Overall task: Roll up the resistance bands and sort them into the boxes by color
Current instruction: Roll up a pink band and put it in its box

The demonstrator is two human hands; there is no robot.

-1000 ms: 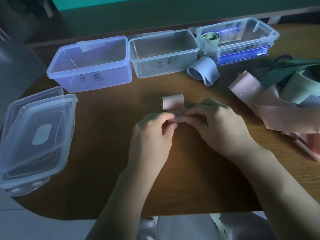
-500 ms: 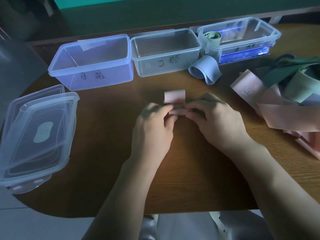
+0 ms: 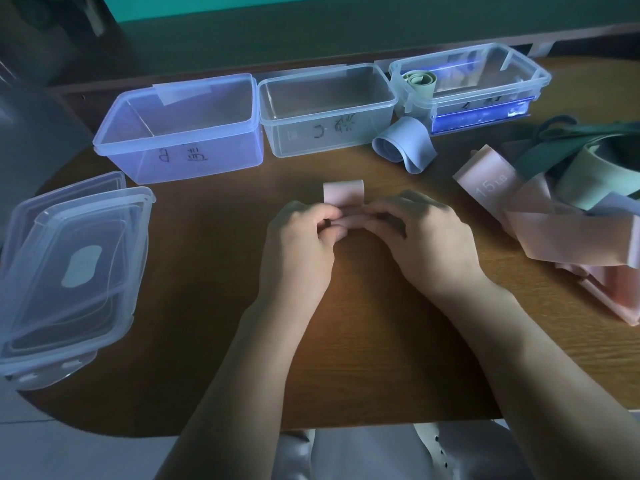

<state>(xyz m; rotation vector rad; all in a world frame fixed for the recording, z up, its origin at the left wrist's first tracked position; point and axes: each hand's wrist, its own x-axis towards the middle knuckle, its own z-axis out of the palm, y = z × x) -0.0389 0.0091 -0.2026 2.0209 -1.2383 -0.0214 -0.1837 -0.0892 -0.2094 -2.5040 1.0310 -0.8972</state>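
At the middle of the table (image 3: 346, 341), the left hand (image 3: 294, 251) and right hand (image 3: 426, 244) both pinch the pink band (image 3: 343, 196) with curled fingers, keeping its coil tight; its free end stands just beyond them. Three boxes (image 3: 329, 109) wait along the far edge.

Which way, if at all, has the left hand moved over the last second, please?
Yes: gripping the pink band, the left hand has edged slightly away from the person, toward the middle box.
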